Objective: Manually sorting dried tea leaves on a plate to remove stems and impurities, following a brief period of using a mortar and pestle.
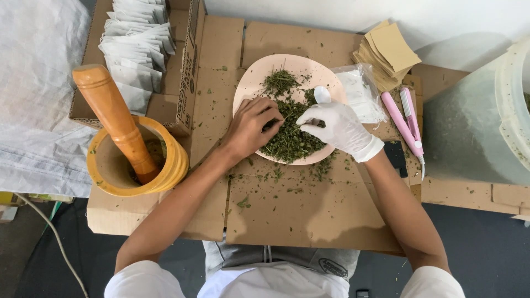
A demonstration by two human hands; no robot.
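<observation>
Nearest the lens, I saw my own white shirt and grey waistband at the bottom edge, with both forearms reaching forward over flattened brown cardboard sheets (298,209) that covered the floor.

At the centre sat a round, pale pink plate (254,77) with a heap of dried green leaves (290,138) on its near half. Loose flakes lay scattered on the cardboard just in front of it.

I had my bare left hand (251,127) resting palm down on the plate's left side, fingers curled narrowly into the edge of the leaf heap and pinching some of it. My right hand (339,128), in a white glove, was closed around a small white spoon (322,95), whose bowl stuck up above the knuckles, over the right side of the heap. The two hands were close together, almost touching.

To the left stood a yellow wooden mortar (171,165) with an orange-brown wooden pestle (116,118) leaning inside it. Behind that, an open cardboard box (185,72) held rows of white paper sachets (135,41). To the right of the plate I saw a clear plastic bag (364,94), a stack of tan paper squares (389,52), a pink handheld sealer (406,121), and a large translucent plastic tub (480,121).
</observation>
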